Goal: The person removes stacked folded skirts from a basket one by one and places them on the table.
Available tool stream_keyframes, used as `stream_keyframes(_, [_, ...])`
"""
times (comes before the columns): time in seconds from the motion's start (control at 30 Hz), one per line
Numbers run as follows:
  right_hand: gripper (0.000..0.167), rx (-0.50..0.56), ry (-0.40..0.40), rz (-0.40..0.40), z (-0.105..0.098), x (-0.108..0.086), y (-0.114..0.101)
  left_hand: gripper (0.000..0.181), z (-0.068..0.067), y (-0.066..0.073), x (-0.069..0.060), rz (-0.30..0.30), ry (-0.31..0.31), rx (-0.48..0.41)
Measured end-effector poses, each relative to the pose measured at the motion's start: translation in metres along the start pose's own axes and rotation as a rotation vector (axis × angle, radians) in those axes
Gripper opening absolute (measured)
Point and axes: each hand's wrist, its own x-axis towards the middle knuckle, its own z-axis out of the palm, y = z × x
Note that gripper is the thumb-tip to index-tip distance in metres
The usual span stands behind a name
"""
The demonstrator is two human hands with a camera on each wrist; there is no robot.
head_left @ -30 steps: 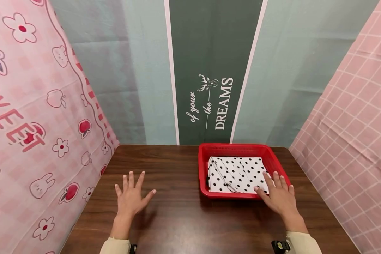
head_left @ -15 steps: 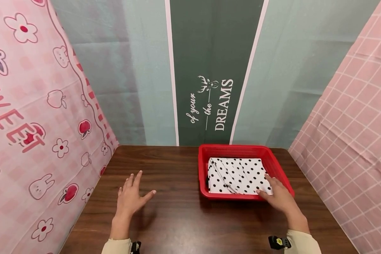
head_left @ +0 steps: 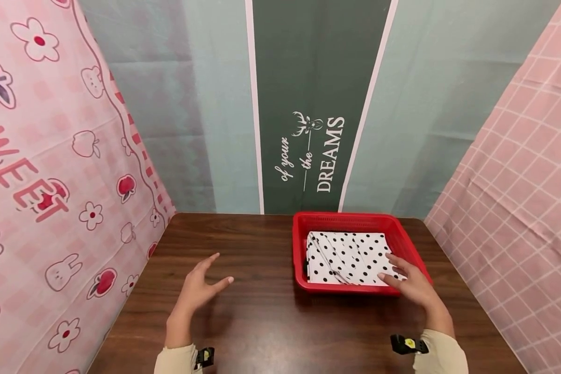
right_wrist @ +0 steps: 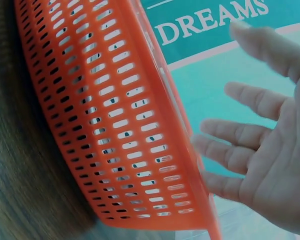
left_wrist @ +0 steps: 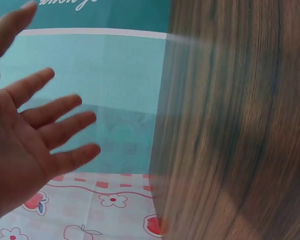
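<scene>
A red plastic basket [head_left: 300,259] with slotted walls stands at the back right of the table. Inside it lies a folded white cloth with black dots [head_left: 350,257]. My right hand [head_left: 416,285] hovers over the basket's near right corner, fingers spread and slightly bent, holding nothing. In the right wrist view its fingers [right_wrist: 240,135] show beside the basket's rim, and the slotted wall [right_wrist: 115,115] fills the left half. Over the left part of the table is my left hand [head_left: 197,291], thumb apart from the fingers. The left wrist view shows its palm [left_wrist: 15,145] bare.
The brown wooden table [head_left: 271,332] reaches back to a green curtain [head_left: 318,62] with white lettering. A pink patterned curtain [head_left: 65,208] borders the left side, a pink checked one [head_left: 519,182] the right. Each wrist wears a black strap [head_left: 409,344].
Both hands have turned from palms down toward palms facing inward, their fingers bending a little. The basket and cloth have not moved.
</scene>
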Motion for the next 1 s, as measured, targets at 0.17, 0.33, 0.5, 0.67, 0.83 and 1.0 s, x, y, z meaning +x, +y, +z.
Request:
stream_keyframes(0.17, [0.065,0.165,0.028,-0.005,0.001,0.002,0.001,0.072,0.002,0.002,-0.002,0.005,0.003,-0.102])
stream_keyframes(0.33, [0.063,0.222,0.068,-0.007,0.002,0.002,0.005,0.066,0.005,0.005,-0.002,0.029,0.031,-0.154])
stream_keyframes(0.5, [0.061,0.231,0.076,-0.024,0.003,0.002,0.008,0.063,0.008,0.008,-0.004,0.031,0.048,-0.164])
stream_keyframes(0.67, [0.061,0.227,0.075,-0.026,-0.001,0.002,0.007,0.060,0.019,0.013,-0.002,0.074,0.057,-0.186])
stream_keyframes(0.83, [0.062,0.220,0.055,0.001,-0.006,0.006,0.007,0.060,0.036,0.024,0.000,0.099,0.027,-0.224])
stream_keyframes(1.0, [0.066,0.219,0.029,0.052,-0.012,0.010,0.008,0.060,0.048,0.035,0.005,0.112,0.006,-0.274])
